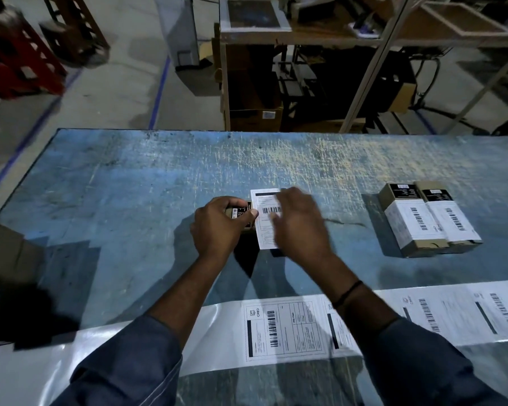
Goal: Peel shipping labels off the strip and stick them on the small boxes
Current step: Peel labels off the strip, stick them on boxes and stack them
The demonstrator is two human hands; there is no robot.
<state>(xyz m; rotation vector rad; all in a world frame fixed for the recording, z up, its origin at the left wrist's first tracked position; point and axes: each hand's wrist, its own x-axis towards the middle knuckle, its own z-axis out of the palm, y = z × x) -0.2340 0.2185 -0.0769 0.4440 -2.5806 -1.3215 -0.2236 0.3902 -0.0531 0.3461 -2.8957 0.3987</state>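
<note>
At the far left, beyond the table edge, red plastic stools (pixel 21 63) stand on the grey floor. The scratched blue table (pixel 129 186) fills the middle of the view.

Left of centre, the left hand (pixel 217 227) is curled round a small box (pixel 242 211) lying on the table. Its fingers wrap over the top, and the thumb tip rests at the left edge of a white shipping label (pixel 265 221). Only the box's dark printed end shows between the fingers. The label lies over the box and reaches past it on the near and far sides, barcode facing up.

Just to the right, the right hand (pixel 301 227) lies over the label's right part with its fingers stretched out roughly flat. It is blurred, so the exact contact cannot be made out. A dark wristband (pixel 346 294) circles that wrist.

Well apart to the right, two labelled boxes sit side by side and touching, the left one (pixel 405 221) and the right one (pixel 452 218). Each has a white barcode label wrapped round its middle and a black end pointing away.

Along the near edge the label strip (pixel 217 335) runs across the table under both forearms. It carries a printed label (pixel 285 329) between the arms and more further right (pixel 458 312).
</note>
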